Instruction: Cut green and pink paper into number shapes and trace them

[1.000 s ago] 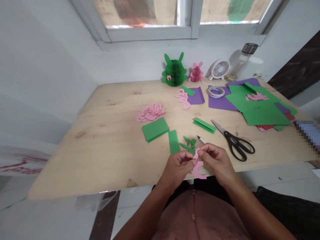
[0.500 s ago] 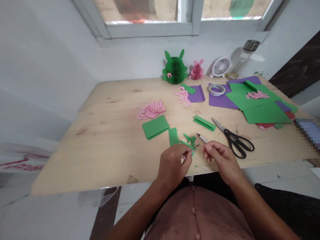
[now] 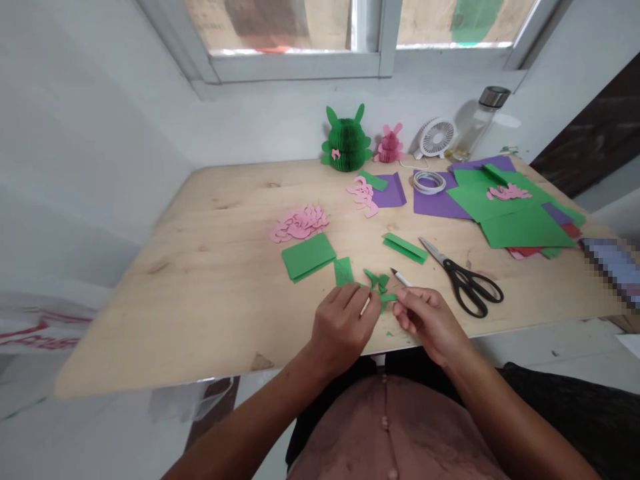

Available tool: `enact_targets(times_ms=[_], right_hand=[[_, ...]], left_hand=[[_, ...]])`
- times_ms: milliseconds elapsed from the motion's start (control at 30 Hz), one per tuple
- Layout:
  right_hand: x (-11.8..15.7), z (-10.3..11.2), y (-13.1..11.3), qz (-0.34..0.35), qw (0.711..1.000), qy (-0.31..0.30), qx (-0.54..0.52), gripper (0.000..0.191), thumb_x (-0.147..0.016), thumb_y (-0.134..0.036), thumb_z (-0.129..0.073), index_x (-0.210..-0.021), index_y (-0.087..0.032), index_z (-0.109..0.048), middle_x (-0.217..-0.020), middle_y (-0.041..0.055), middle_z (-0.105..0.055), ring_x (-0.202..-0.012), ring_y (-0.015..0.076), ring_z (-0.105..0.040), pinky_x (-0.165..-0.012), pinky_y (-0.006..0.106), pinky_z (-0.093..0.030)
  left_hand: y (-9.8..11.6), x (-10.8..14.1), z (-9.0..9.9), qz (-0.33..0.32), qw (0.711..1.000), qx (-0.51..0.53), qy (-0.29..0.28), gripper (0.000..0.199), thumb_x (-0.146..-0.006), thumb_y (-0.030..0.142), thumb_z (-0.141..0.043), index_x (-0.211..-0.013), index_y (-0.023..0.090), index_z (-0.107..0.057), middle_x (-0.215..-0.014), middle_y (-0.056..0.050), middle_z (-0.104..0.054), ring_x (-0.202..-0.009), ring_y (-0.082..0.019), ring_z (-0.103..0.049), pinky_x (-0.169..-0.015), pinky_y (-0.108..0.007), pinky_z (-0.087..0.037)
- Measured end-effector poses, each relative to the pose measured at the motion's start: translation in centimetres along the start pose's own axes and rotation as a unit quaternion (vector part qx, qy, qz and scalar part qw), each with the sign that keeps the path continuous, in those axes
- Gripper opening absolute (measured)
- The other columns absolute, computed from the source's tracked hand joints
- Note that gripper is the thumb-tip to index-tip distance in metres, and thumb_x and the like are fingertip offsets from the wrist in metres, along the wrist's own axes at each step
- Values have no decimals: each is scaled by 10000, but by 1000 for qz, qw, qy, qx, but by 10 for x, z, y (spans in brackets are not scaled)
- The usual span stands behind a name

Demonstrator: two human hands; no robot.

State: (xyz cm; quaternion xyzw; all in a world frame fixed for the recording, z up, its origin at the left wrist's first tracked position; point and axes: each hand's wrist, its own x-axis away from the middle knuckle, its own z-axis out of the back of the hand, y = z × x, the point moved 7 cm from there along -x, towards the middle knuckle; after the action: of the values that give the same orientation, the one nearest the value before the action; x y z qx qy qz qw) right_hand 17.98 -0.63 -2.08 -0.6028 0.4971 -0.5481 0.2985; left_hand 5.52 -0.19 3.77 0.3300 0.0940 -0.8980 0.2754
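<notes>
Near the front edge of the table, my left hand (image 3: pixel 346 325) is closed beside small green paper scraps (image 3: pixel 383 283); what its fingers hold is too small to name. My right hand (image 3: pixel 429 320) pinches a thin green paper piece (image 3: pixel 388 299) that lies between the two hands. A pen (image 3: pixel 400 277) rests just above my right fingers. Black-handled scissors (image 3: pixel 463 280) lie to the right, with a folded green strip (image 3: pixel 405 247) beside their tip. Left of the scraps are a small green rectangle (image 3: pixel 343 271) and a folded green card (image 3: pixel 309 257).
Pink cutouts (image 3: pixel 301 223) lie behind the card. Along the wall stand a green paper figure (image 3: pixel 347 143), a pink one (image 3: pixel 389 145), a fan (image 3: pixel 437 138) and a bottle (image 3: pixel 480 127). Tape rolls (image 3: pixel 429 183), green sheets (image 3: pixel 527 227) and a phone (image 3: pixel 613 270) are at right.
My hands have come closer together, and the green piece now shows at my right fingertips. My left fingers have turned downward. The whole view has shifted slightly.
</notes>
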Motion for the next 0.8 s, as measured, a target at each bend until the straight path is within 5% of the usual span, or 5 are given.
enact_targets(times_ms=[333, 533, 633, 700, 800], right_hand=[[4, 0, 0, 26, 999, 19, 11, 311, -708, -418, -710, -551, -163, -623, -435, -30, -524, -408, 59, -384, -419, 201, -258], [5, 5, -2, 75, 996, 42, 25, 323, -755, -431, -686, -579, -165, -635, -459, -29, -529, -428, 70, -401, -437, 206, -295], [7, 5, -2, 104, 993, 43, 43, 316, -785, -419, -669, -593, -169, -640, -473, -29, -543, -441, 74, -423, -449, 201, -321], [9, 4, -2, 123, 990, 33, 54, 314, -807, -408, -656, -597, -174, -636, -485, -31, -553, -453, 75, -438, -461, 197, -339], [13, 0, -5, 149, 986, 15, 78, 327, -839, -396, -628, -594, -178, -618, -505, -32, -558, -475, 78, -454, -483, 195, -361]], left_hand=[[-7, 4, -1, 18, 999, 19, 41, 157, -834, 94, -584, -981, 140, -616, -913, -108, -706, -872, -233, -631, -750, -357, -509], [-18, 27, 7, 233, 952, 172, 100, 205, -824, 93, -562, -1006, 173, -614, -902, -87, -676, -838, -201, -621, -755, -334, -509], [-22, 43, -13, 414, 828, 377, 41, 86, -832, 193, -577, -857, 180, -658, -752, -38, -658, -703, -164, -601, -670, -285, -484], [-13, 48, -33, 497, 681, 537, -13, 140, -811, 285, -615, -793, 165, -685, -711, -41, -660, -652, -156, -581, -616, -270, -465], [0, 44, -49, 546, 465, 697, -6, 225, -770, 367, -660, -757, 145, -692, -735, -68, -674, -647, -153, -574, -574, -257, -439]])
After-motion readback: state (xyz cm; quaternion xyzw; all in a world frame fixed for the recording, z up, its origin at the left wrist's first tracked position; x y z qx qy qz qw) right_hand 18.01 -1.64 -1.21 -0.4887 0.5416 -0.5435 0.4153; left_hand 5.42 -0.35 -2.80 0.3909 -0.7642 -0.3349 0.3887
